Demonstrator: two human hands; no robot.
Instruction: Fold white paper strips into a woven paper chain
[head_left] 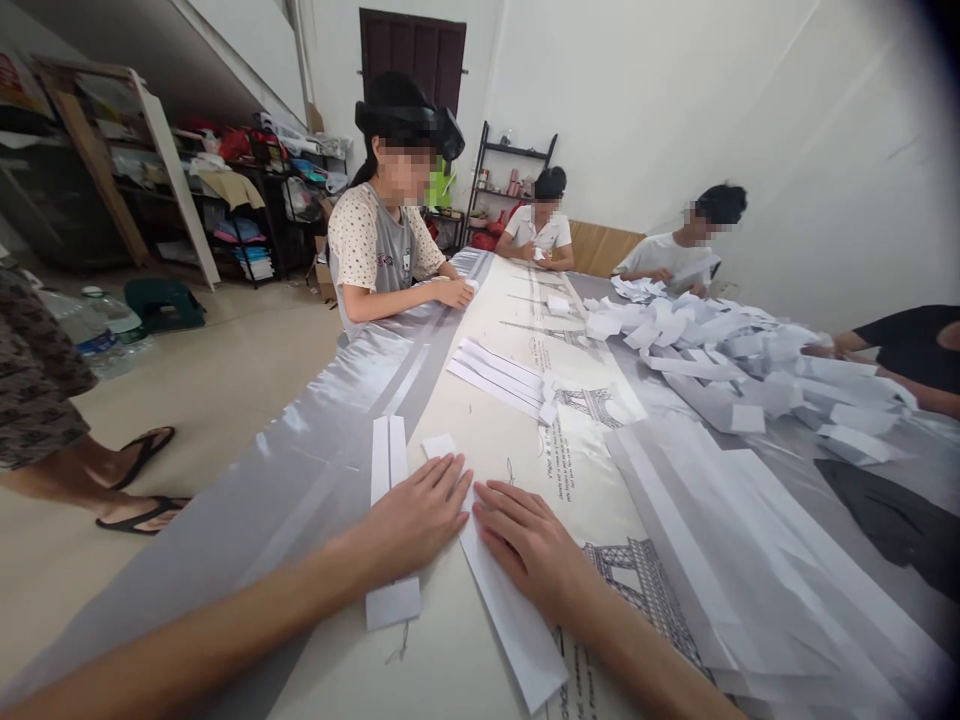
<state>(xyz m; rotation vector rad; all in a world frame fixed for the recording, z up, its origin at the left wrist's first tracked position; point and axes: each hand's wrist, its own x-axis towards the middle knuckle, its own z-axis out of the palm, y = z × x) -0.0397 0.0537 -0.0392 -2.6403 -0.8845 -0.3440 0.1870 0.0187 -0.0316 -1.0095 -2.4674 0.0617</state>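
My left hand (420,512) lies flat, fingers stretched out, its fingertips at the edge of a long folded strip of white paper (517,640). From the other side my right hand (529,540) rests on the same strip, palm down with the fingers extended. The strip slants across the printed tablecloth (337,670), and its middle is partly covered by both hands. Under my left hand and wrist lies another white folded strip (388,450) with a dark line along it. Farther up the table are several similar strips (499,378) side by side.
On the right stand a stack of large white sheets (720,550) and a big heap of folded papers (712,340). A dark cloth-like item (892,520) lies beyond the sheets. Several people sit around the table; another person's legs (45,400) are at the left.
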